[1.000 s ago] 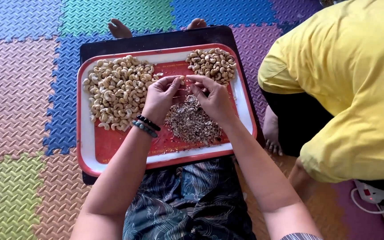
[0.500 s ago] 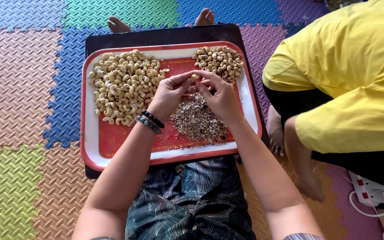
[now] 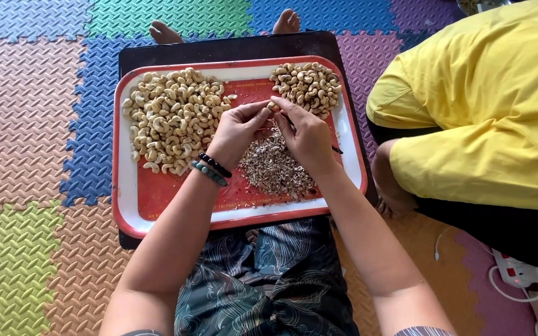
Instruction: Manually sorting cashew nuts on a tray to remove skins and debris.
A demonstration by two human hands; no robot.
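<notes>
A: Pinching one cashew between them, the left hand and the right hand meet over the middle of the red tray; do you see it too?

B: Yes; the left thumb and forefinger are closed narrowly on the nut, and the right fingertips grip it from the other side; a thin dark tool pokes out beside the right hand, though how it is held I cannot tell.

A: Where does the nut sit?

B: Just beside the small heap of brownish nuts at the tray's far right, above the pile of skin flakes; the big heap of pale cashews lies to the left, near the left hand.

A: Anything changed from half a second ago?

B: Little with the hands; they have stayed pressed on the same nut, the right fingertips now a touch nearer the small heap; the person in the yellow shirt on the right has shifted, the bare foot now tucked closer under the body, and a white cable shows on the foam floor mat.
</notes>
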